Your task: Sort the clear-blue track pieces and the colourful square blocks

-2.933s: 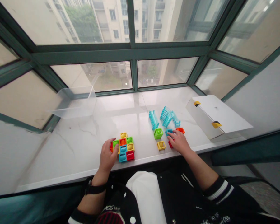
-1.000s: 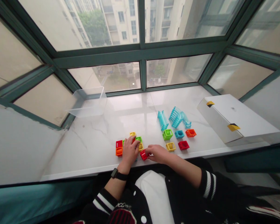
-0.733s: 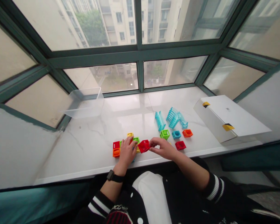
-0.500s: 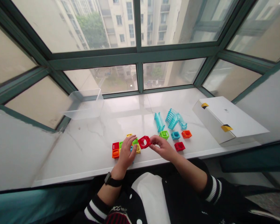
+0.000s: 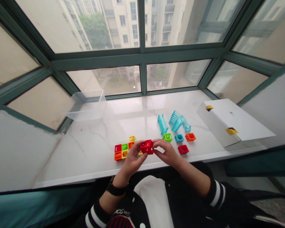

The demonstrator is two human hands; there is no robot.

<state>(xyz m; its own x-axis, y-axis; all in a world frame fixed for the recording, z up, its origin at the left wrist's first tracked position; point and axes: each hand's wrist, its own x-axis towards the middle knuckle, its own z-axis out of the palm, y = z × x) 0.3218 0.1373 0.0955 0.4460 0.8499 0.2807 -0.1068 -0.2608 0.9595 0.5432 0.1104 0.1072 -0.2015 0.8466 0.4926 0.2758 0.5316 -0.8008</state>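
Note:
Between my two hands a red toy block (image 5: 147,147) with holes in its faces is held up above the sill. My left hand (image 5: 133,160) grips it from the left, thumb in front. On its right side the fingertips of my right hand (image 5: 165,152) pinch the edge. Partly behind my left hand lies a joined group of coloured blocks, with an orange block (image 5: 118,155), a red block (image 5: 118,148), a green block (image 5: 124,146) and a yellow block (image 5: 132,138) showing; the rest is hidden.
Right of my hands sit a loose green block (image 5: 167,137), blue block (image 5: 179,138), orange block (image 5: 190,136) and red block (image 5: 183,149). Behind them lie clear blue track pieces (image 5: 162,124). A clear plastic bin (image 5: 90,106) stands back left, a white box (image 5: 235,122) at right, windows behind.
My left hand has moved right and closed on the red block, which my right hand alone held before. The block has turned, and more of the joined group now shows.

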